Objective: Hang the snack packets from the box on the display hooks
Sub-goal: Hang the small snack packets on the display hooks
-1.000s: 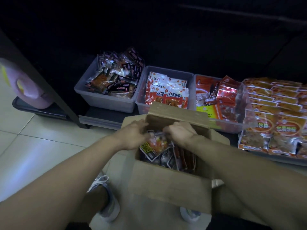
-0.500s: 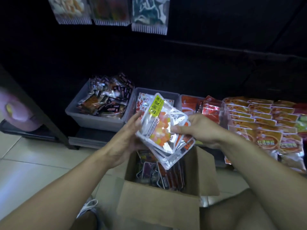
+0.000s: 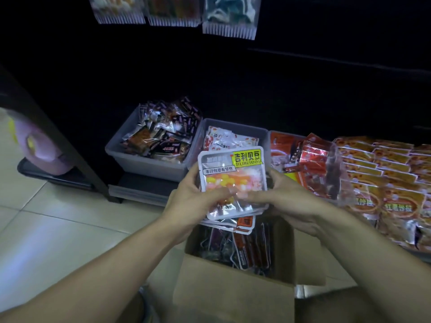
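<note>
I hold a stack of snack packets (image 3: pixel 229 176) above the open cardboard box (image 3: pixel 233 297). The top packet is silvery with a yellow label and shows orange, yellow and pink candies. My left hand (image 3: pixel 193 197) grips the stack's left edge, thumb across the front. My right hand (image 3: pixel 282 197) grips the right edge, thumb on the front too. More dark and red packets (image 3: pixel 245 248) stand upright inside the box. Several packets (image 3: pixel 229 17) hang at the top of the dark display; the hooks themselves are hidden.
Grey bins (image 3: pixel 149 166) of snacks line the low shelf: dark packets at left, white-red packets (image 3: pixel 224 138) in the middle, red ones (image 3: pixel 310 159) to the right. Stacked orange packets (image 3: pixel 391 173) lie at far right. A dark post (image 3: pixel 70 155) and a purple object (image 3: pixel 39 150) stand at left on the tiled floor.
Both hands lifted the stack of packets out of the box and turned it upright, facing me. The view tilted up, bringing the hanging packets into sight.
</note>
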